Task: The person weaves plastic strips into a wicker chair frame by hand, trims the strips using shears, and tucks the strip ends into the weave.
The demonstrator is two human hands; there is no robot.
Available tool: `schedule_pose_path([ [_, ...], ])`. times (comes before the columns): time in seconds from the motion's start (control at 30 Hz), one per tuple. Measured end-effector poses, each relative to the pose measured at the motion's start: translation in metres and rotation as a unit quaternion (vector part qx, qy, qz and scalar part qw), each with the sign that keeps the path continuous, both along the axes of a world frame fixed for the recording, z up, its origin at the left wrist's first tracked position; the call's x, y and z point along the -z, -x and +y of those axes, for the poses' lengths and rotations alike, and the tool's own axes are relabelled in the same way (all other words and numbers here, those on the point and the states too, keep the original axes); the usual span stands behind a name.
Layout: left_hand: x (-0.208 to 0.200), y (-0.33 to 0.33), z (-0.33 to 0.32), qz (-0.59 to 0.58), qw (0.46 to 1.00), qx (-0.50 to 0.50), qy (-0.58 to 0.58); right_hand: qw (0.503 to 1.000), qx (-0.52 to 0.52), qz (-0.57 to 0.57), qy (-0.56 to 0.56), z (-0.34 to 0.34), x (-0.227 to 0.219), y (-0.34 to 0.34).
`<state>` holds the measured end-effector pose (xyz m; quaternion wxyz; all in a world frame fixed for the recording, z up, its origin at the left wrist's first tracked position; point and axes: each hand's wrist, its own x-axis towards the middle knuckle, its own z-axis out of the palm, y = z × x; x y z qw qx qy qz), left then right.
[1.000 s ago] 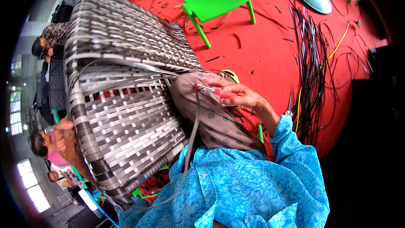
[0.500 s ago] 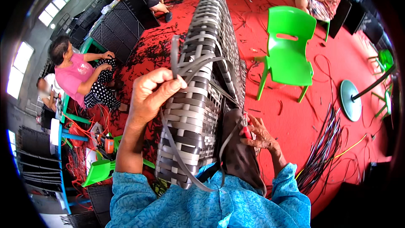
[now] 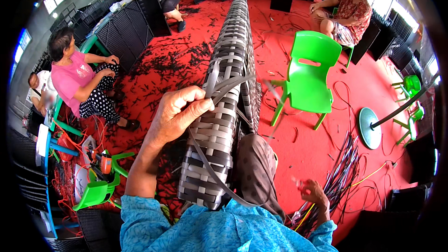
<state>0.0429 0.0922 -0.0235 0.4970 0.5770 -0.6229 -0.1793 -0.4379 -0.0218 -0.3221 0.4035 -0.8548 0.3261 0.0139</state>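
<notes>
A long panel (image 3: 210, 142), woven from grey, silver and dark flat strips, stands on edge between my knees and stretches away from me. My left hand (image 3: 179, 112) is closed at its left upper edge, thumb and finger pinching grey flat strips (image 3: 228, 85). From below that hand, a loose grey strip (image 3: 207, 168) curves down to my lap. My right hand (image 3: 315, 193) is off to the right, low above a bundle of loose strips (image 3: 343, 168). Its fingertips are smeared by motion, and I cannot make out whether anything is in them. A blurred thin strip (image 3: 276, 94) shows in front of the green chair.
A green plastic chair (image 3: 310, 77) stands ahead to the right; a round-based stand (image 3: 369, 128) is beyond the strip bundle. Scraps litter the red floor (image 3: 186, 51). At left sit a person in pink (image 3: 79, 77) and a toppled green chair (image 3: 93, 193). Another person (image 3: 350, 14) sits far right.
My right hand has moved right and down from beside my knee, where it held a red-handled tool. The left hand keeps its pinch. The view has shifted.
</notes>
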Motion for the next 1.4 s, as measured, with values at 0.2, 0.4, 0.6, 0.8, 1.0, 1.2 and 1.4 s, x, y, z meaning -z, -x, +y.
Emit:
schedule_pose_path([
  [0.2,0.002,-0.010,0.006,-0.007,1.000,-0.015,0.009,0.938,0.171,-0.185,-0.237,0.040,-0.043,0.024],
  [0.4,0.000,-0.009,0.003,-0.013,1.000,0.026,-0.006,0.862,0.091,-0.451,-0.213,-0.007,-0.168,-0.128],
  [0.6,-0.002,0.002,-0.003,-0.003,0.999,0.052,0.016,0.933,-0.113,-0.303,-0.161,-0.021,-0.298,-0.247],
  [0.8,-0.002,0.000,-0.005,-0.010,0.996,0.084,0.027,0.969,-0.130,-0.194,-0.084,-0.017,-0.331,-0.264],
  [1.0,-0.003,0.000,-0.009,-0.006,0.995,0.091,0.026,0.965,-0.117,-0.208,-0.111,-0.018,-0.329,-0.260],
  [1.2,-0.007,0.001,-0.008,-0.002,0.997,0.072,-0.024,0.961,-0.160,-0.225,-0.015,-0.021,-0.334,-0.259],
  [1.4,-0.008,-0.002,-0.005,0.000,0.996,0.073,-0.046,0.972,-0.146,-0.181,0.043,-0.025,-0.341,-0.263],
])
